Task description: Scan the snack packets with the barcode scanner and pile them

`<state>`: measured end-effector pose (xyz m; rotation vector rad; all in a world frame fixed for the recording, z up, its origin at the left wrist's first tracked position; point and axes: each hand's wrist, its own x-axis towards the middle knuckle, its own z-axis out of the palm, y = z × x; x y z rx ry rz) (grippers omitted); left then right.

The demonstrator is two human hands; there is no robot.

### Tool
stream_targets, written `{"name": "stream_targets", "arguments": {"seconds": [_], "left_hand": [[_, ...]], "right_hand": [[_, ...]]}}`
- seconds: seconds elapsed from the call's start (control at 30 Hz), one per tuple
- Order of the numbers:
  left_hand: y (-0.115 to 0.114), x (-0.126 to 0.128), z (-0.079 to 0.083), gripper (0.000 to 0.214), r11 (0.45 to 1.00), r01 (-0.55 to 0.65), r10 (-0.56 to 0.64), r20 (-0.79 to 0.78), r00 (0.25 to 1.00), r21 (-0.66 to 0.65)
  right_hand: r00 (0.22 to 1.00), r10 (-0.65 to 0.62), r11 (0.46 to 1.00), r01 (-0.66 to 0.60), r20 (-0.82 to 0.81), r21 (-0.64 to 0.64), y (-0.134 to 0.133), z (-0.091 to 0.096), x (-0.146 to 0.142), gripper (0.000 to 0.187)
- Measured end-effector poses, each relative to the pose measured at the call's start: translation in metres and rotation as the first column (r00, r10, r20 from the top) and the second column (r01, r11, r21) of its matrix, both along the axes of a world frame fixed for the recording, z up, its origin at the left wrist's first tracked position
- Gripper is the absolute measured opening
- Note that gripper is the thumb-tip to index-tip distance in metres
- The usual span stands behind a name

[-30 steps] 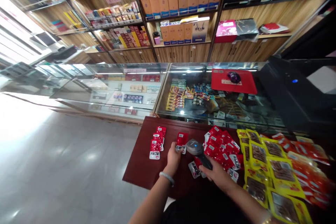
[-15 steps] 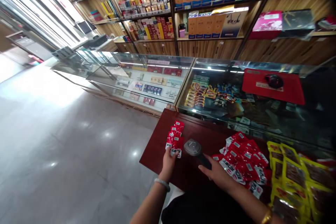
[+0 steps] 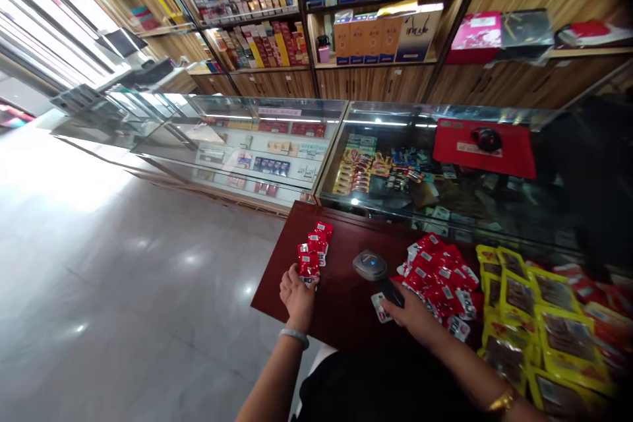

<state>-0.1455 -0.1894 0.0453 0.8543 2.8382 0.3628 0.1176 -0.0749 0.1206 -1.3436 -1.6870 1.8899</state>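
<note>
In the head view my left hand (image 3: 298,299) is on the wooden tabletop, its fingers and thumb closed around the lower end of a red snack packet (image 3: 309,266). That packet overlaps several others laid in a slanting row. My right hand (image 3: 414,316) grips the handle of a dark grey barcode scanner (image 3: 370,266), whose head points left and shows a small blue light. Under the scanner handle, close to my right fingers, a packet's white end (image 3: 380,308) shows; whether the fingers touch it I cannot tell. A heap of red packets (image 3: 442,273) lies beyond my right hand.
Yellow snack bags (image 3: 519,283) lie in rows at the right. The dark red tabletop (image 3: 341,316) meets a glass display counter (image 3: 386,211), which bears a red mat (image 3: 455,151) and a black mouse (image 3: 487,139). Stocked shelves (image 3: 368,72) stand behind it.
My left hand has shifted on the row of packets, its fingers now more curled. The scanner has moved right relative to the row, its light showing blue. The whole view has turned slightly right.
</note>
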Motion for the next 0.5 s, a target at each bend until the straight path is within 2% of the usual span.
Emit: {"name": "stream_targets", "arguments": {"seconds": [0.03, 0.1, 0.13, 0.2, 0.27, 0.3, 0.37, 0.5], "left_hand": [[0.004, 0.009, 0.001, 0.065, 0.999, 0.049, -0.049, -0.021, 0.999, 0.020], [0.015, 0.034, 0.003, 0.057, 0.972, 0.234, -0.235, 0.023, 0.972, 0.039], [0.021, 0.049, 0.004, 0.052, 0.936, 0.348, -0.351, 0.078, 0.933, 0.042], [0.034, 0.082, 0.003, 0.048, 0.829, 0.557, -0.553, 0.207, 0.807, 0.047], [0.045, 0.112, 0.002, 0.057, 0.727, 0.685, -0.665, 0.293, 0.687, 0.046], [0.049, 0.125, 0.001, 0.061, 0.696, 0.717, -0.688, 0.317, 0.653, 0.033], [0.054, 0.144, -0.001, 0.065, 0.679, 0.734, -0.685, 0.346, 0.641, -0.016], [0.060, 0.160, -0.005, 0.054, 0.720, 0.688, -0.625, 0.349, 0.698, -0.085]], "right_hand": [[1.000, -0.025, 1.000, 0.025, 0.005, -0.011, 0.001, 0.002, 0.006, 0.042], [0.996, -0.091, 0.995, 0.092, 0.006, -0.036, 0.003, 0.005, 0.019, 0.043], [0.993, -0.122, 0.991, 0.122, 0.000, -0.057, 0.004, 0.006, 0.025, 0.043], [0.983, -0.184, 0.978, 0.182, -0.017, -0.099, 0.005, 0.008, 0.038, 0.041], [0.976, -0.216, 0.971, 0.211, -0.037, -0.110, 0.004, 0.008, 0.049, 0.039], [0.974, -0.224, 0.970, 0.218, -0.042, -0.108, 0.003, 0.007, 0.053, 0.039], [0.972, -0.230, 0.969, 0.225, -0.046, -0.101, 0.000, 0.004, 0.061, 0.040], [0.971, -0.233, 0.967, 0.224, -0.063, -0.119, -0.008, -0.006, 0.069, 0.041]]}}
